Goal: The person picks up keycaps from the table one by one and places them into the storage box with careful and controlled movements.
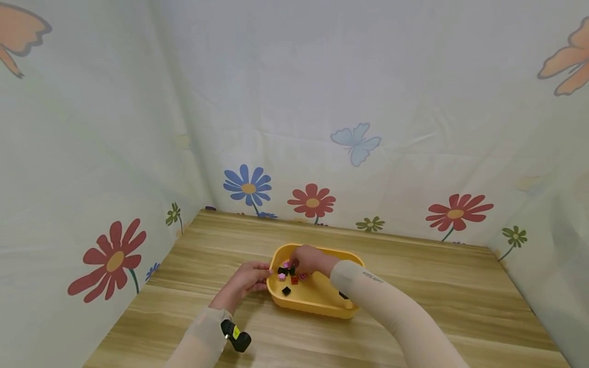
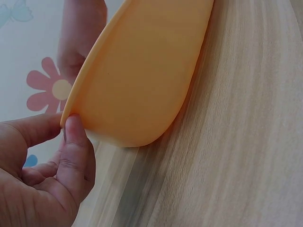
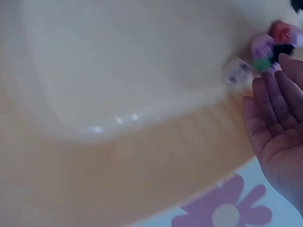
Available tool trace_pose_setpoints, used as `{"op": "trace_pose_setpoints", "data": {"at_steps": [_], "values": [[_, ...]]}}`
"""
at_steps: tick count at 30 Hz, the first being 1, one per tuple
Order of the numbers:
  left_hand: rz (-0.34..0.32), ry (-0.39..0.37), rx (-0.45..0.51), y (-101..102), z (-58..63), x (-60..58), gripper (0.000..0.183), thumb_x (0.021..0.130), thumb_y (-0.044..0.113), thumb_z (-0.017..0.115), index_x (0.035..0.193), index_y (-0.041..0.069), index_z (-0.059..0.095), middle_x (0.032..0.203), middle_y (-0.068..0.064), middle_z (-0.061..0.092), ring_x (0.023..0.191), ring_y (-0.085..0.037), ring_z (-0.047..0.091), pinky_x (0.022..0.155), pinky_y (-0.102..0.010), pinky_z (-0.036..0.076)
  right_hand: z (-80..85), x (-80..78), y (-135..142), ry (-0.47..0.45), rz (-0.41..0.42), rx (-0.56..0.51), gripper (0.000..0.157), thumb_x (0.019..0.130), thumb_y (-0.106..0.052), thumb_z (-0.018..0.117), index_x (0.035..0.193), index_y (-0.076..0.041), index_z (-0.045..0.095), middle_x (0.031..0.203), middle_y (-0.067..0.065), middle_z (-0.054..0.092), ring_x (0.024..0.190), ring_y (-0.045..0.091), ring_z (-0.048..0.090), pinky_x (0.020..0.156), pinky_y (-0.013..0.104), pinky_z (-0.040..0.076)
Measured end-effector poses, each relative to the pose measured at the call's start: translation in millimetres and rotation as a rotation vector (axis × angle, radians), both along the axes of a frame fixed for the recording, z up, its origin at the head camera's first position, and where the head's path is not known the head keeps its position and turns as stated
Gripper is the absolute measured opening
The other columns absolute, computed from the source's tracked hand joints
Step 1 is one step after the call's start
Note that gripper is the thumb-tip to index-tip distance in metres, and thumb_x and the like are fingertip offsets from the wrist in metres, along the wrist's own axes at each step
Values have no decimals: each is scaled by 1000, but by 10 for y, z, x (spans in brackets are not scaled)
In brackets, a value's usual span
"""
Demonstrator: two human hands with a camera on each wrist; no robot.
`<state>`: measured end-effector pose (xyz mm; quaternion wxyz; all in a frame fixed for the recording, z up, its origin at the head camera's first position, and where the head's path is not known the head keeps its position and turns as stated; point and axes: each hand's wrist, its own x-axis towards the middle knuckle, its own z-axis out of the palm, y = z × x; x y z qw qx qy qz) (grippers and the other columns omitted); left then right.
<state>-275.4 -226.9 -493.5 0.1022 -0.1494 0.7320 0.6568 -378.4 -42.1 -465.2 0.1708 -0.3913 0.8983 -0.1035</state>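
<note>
A yellow plastic tub [image 1: 313, 306] with rounded corners stands on the table, small toy building bricks gathered at its left end. My left hand [image 1: 248, 281] pinches the tub's left rim between thumb and fingers, as the left wrist view of that hand [image 2: 57, 170] shows. Over the bricks, my right hand [image 1: 309, 258] reaches down inside the tub. In the right wrist view, the fingers of this hand [image 3: 284, 118] are fairly straight, their tips beside a purple brick [image 3: 262, 46] and a red brick [image 3: 282, 32]. Nothing is visibly gripped there. A black brick [image 1: 286, 291] lies apart.
The wood-grain table [image 1: 414, 286] extends around the tub. White curtains [image 1: 294, 102] printed with flowers and butterflies enclose the back and sides. A black device [image 1: 236, 336] is strapped at the left wrist. The right forearm [image 1: 391, 301] crosses above the tub's right end.
</note>
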Motion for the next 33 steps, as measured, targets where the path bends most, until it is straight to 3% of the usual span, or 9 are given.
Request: {"op": "trace_pose_setpoints", "data": {"at_steps": [3, 6, 11, 16, 27, 33], "values": [[4, 2, 4, 8, -8, -10, 38, 98, 6, 63, 130, -13, 58, 102, -15, 72, 77, -14, 63, 63, -21, 58, 187, 16, 60, 0, 16, -27, 23, 93, -7, 72, 115, -3, 76, 100, 8, 76, 81, 15, 64, 79, 29, 59], [4, 5, 5, 15, -8, -13, 38, 98, 7, 64, 131, -13, 58, 102, -16, 72, 78, -14, 63, 63, -21, 58, 406, 42, 170, -5, 35, -100, 24, 95, -6, 68, 118, 2, 73, 110, 14, 75, 95, 21, 66, 91, 36, 60], [6, 8, 4, 14, 5, -13, 39, 99, 7, 63, 132, -13, 57, 101, -15, 72, 76, -13, 62, 61, -19, 57, 711, 104, 404, 76, 77, -180, 22, 97, -9, 67, 116, 0, 74, 108, 13, 77, 94, 19, 69, 86, 28, 59], [15, 7, 5, 12, -4, -1, 39, 98, 6, 64, 131, -14, 58, 96, -13, 71, 75, -13, 62, 61, -19, 57, 919, 174, 650, 89, 52, -216, 21, 98, -13, 68, 114, -2, 75, 103, 10, 77, 88, 15, 66, 82, 26, 59], [12, 16, -14, 27, -5, 0, 40, 98, 8, 65, 132, -13, 58, 97, -15, 71, 76, -14, 63, 62, -20, 58, 1092, 314, 1171, 72, -72, -358, 21, 98, -12, 67, 113, 0, 75, 104, 13, 78, 89, 19, 70, 85, 38, 62], [17, 16, -13, 31, -11, 7, 38, 99, 6, 63, 131, -13, 58, 100, -16, 72, 77, -14, 65, 61, -19, 57, 966, 390, 1426, 50, -161, -373, 22, 100, -15, 65, 115, -1, 74, 105, 12, 77, 91, 19, 69, 87, 40, 62]]}}
